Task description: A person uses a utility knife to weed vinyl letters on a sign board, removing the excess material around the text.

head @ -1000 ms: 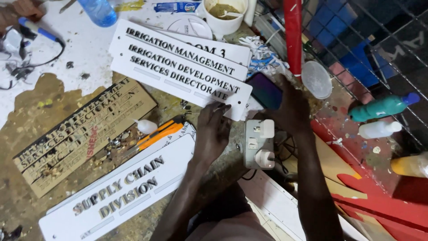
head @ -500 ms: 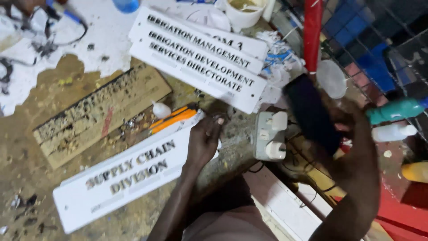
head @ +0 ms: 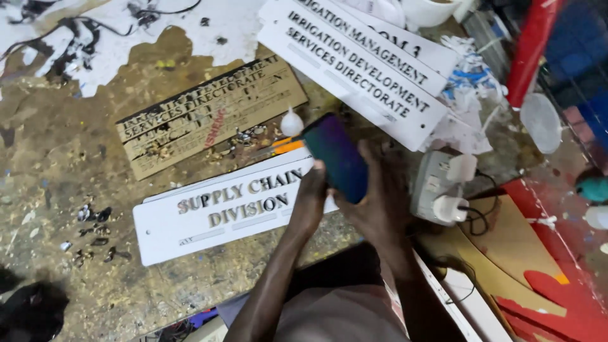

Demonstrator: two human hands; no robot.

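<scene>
Head view only here. The right hand (head: 380,202) had its grip clamped on a dark phone (head: 335,157), held tilted above the bench (head: 57,164), over the near end of a white sign (head: 221,209). The left hand (head: 310,199) came up beside the phone, fingertips at its lower edge; whether its grip was actually closed on it, I couldn't tell.

Containers: a white tub (head: 430,9) sat at the top edge, cut off, so its contents weren't visible. A clear round lid (head: 540,122) lay at the right.

More white signs (head: 361,69) were stacked at an angle above, partly cut off by the frame. A brown stencil board (head: 209,114) lay left of them, lettering hard to make out. A white power strip (head: 437,183) with a plug in it sat right of the phone.

The bench was scuffed brown, dusted with shavings and paint-splashed white at the top left, red at the right.
</scene>
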